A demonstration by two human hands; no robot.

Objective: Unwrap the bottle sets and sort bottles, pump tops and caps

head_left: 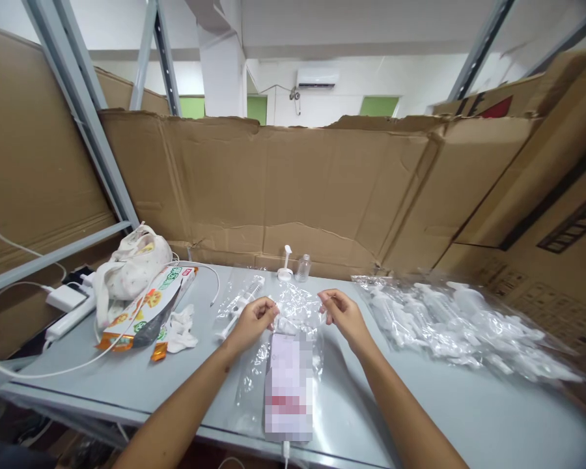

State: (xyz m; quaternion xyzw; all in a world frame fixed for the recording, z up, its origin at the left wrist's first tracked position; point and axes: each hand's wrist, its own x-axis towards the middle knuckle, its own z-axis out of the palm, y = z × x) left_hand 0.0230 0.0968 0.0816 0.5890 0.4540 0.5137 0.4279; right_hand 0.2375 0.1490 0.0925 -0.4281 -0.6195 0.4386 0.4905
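Observation:
A clear plastic bag (297,301) with small white plastic parts (287,326) at its lower part lies between my hands, above a phone. My left hand (254,320) is closed, thumb against fingers, at the bag's left side. At its right side my right hand (342,314) has thumb and forefinger pinched at the edge. The thin film is hard to make out at both fingertips. Behind the bag stand a white pump-like piece (286,266) on a round base and a small clear bottle (303,268). Another clear bag (241,299) with white parts lies left of my left hand.
The phone (286,384), plugged into a white cable, lies on the grey table (215,397). Several bagged white plastic parts (449,319) are piled at right. A snack packet (153,306), crumpled tissue (181,329), white cloth bag (137,264) and power strip (73,316) are at left. Cardboard (293,179) walls the back.

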